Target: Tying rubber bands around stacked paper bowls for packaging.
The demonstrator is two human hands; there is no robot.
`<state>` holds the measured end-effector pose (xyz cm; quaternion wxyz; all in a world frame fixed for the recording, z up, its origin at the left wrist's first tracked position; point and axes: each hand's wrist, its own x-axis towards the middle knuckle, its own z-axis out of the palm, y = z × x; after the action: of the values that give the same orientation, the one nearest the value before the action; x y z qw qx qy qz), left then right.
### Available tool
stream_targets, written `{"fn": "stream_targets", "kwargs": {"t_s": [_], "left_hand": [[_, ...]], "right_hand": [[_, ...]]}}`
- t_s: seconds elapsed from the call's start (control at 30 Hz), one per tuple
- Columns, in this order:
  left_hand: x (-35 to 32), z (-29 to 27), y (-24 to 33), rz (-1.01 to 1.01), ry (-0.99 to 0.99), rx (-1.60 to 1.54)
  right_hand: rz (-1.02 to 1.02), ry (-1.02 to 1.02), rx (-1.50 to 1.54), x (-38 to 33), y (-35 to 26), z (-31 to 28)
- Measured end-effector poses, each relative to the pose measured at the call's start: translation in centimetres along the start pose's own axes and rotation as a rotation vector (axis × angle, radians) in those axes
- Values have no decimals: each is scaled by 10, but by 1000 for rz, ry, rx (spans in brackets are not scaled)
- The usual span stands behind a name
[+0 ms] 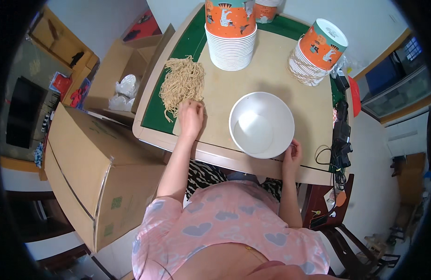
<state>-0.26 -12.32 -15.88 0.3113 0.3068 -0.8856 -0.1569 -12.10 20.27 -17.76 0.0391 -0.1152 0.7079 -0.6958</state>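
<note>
A tangled pile of thin beige cords [183, 80] lies at the left of the table. My left hand [191, 116] rests at the pile's near edge, its fingers curled down and pinched on the cords. Right of it, a white paper bucket [261, 125] stands with its mouth up, and its inside looks bare. Close against the bucket's near right side is my right hand [293, 155], with fingers bent in. Whatever those fingers hold, if anything, cannot be made out.
A tall stack of orange-and-green paper buckets [230, 35] stands at the back. Another, upside-down stack [318, 51] with cords around it is at the right. Black power adapters [341, 133] with cables line the right edge. A large cardboard box [84, 172] stands left of the table.
</note>
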Motion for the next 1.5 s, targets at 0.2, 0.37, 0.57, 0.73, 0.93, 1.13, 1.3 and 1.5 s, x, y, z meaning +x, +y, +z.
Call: {"fn": "stream_targets", "kwargs": {"t_s": [0.2,0.37,0.57,0.73,0.93,1.13,1.3,1.5], "left_hand": [[-8,-50,34,-205,60,-944],[-35,-79,59,-296,-24,-964],[-26,-42,20,-90,-99,-258],[-28,-46,4,58,-172,22],[-37,-56,8,-35,-310,-212],[-79,-73,54,-26,-354,-615],[-106,-80,77,-157,-456,-797],[-108,-73,74,-101,-490,-818]], "right_hand": [[-51,128,24,-13,-45,-7],[-326,-78,130,-44,-100,9],[-495,-600,32,-61,-114,36],[-365,-643,-92,-70,-103,35],[-33,-692,-76,-77,-75,35],[-45,-736,-136,-71,-76,63],[-44,-609,-25,-71,-58,90],[-104,-584,-112,-71,-50,93]]}}
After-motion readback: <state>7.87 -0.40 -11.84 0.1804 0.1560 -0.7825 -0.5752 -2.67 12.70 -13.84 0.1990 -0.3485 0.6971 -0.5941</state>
